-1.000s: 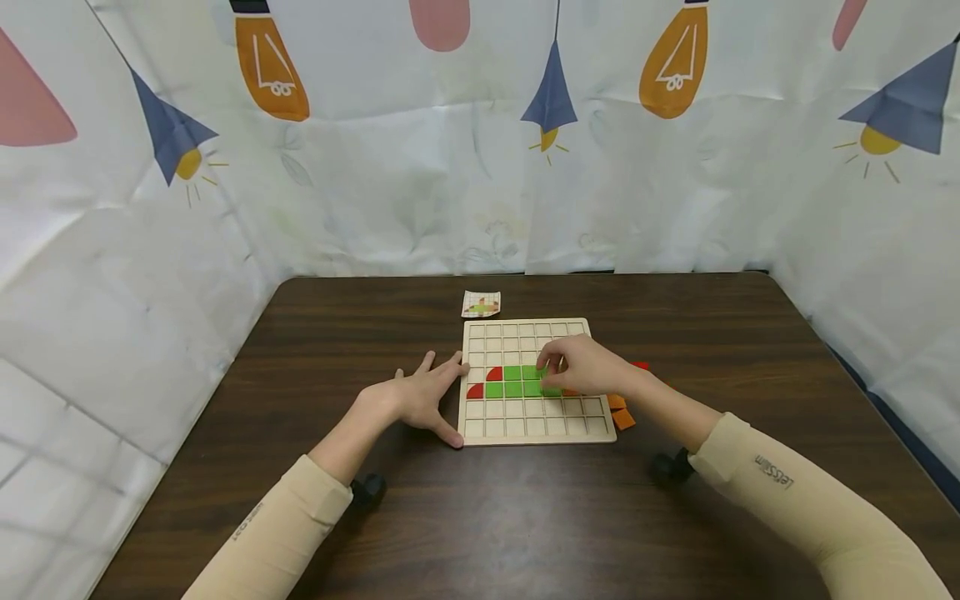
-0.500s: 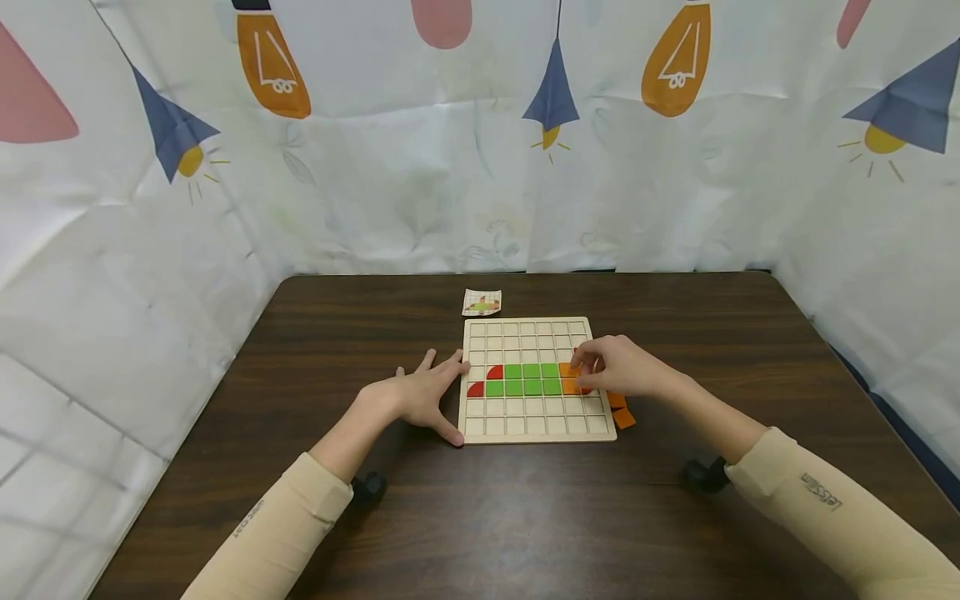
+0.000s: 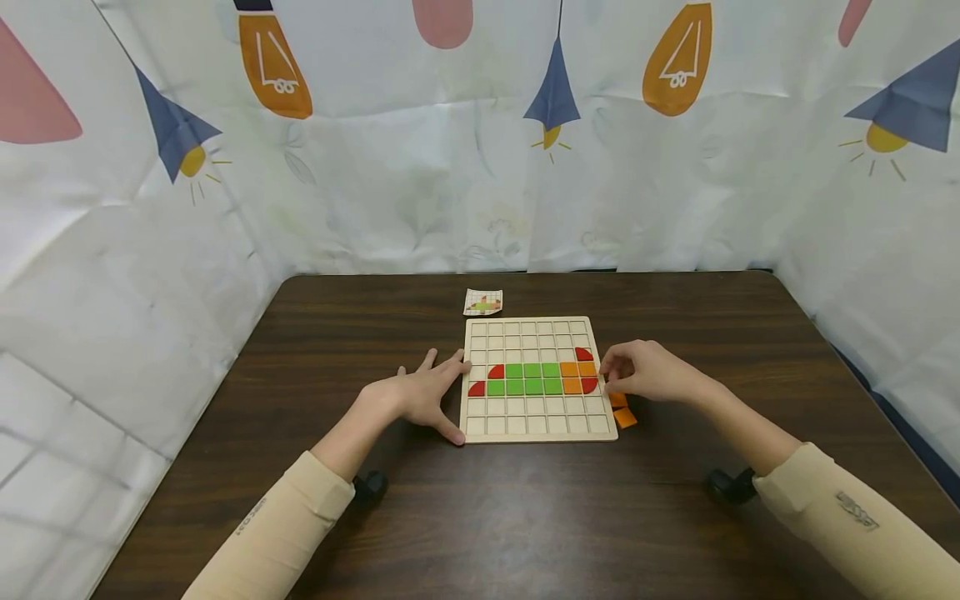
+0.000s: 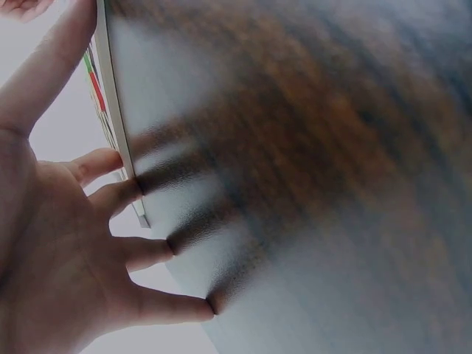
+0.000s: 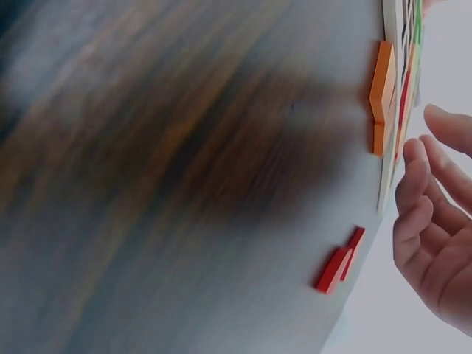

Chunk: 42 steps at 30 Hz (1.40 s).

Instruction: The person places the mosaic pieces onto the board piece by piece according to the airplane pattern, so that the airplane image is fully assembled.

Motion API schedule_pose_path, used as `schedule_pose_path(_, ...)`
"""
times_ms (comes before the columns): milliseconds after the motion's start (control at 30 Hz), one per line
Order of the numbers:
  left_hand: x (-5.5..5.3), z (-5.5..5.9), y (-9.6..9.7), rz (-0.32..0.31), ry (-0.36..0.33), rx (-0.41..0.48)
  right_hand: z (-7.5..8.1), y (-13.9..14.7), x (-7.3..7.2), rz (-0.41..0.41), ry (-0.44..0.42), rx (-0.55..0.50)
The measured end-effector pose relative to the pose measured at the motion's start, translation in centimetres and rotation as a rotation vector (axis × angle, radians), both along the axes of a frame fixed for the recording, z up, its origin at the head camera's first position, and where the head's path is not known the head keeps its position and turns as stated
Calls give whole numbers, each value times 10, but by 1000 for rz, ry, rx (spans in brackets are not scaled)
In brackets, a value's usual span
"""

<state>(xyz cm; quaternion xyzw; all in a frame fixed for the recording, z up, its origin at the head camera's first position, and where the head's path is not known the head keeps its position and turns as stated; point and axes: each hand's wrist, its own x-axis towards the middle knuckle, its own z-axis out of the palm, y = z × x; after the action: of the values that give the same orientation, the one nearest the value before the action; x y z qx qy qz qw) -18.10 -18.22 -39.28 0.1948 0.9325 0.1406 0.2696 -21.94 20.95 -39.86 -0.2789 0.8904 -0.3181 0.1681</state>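
My left hand has its fingers spread and rests against the left edge of a pale wooden grid board. In the left wrist view its thumb and some fingertips touch the board's rim. Two rows of green square tiles lie in the grid, with orange square tiles to their right. Red quarter-round tiles sit at both ends. Over the board's right edge hovers my right hand, fingers loosely bent. In the right wrist view, thumb and forefinger stand apart and nothing shows between them.
Loose orange tiles lie on the dark wood table beside the board's right edge. In the right wrist view, red tiles lie farther along. A small printed card with a coloured grid picture lies behind the board.
My right hand has moved right, from over the green tiles to the board's right edge, uncovering the green, orange and red tiles there. My left hand has stayed in place.
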Motion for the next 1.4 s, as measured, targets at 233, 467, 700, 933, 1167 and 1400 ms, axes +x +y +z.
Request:
schedule_pose_path(233, 0, 0, 0, 2, -2, -1, 3, 11, 3, -16, -51, 34)
schedule_pose_path(467, 4, 0, 0, 6, -13, -4, -3, 16, 7, 20, -73, 34)
schedule_pose_path(700, 6, 2, 0, 6, -1, 15, -5, 19, 5, 19, -81, 55)
schedule_pose_path(933, 5, 2, 0, 5, 1, 9, -6, 22, 2, 19, -46, 66)
schedule_pose_path(1167, 4, 3, 0, 6, 4, 1, -3, 21, 3, 9, -49, 67)
schedule_pose_path(1400, 4, 3, 0, 4, 4, 5, -3, 18, 2, 19, -12, 63)
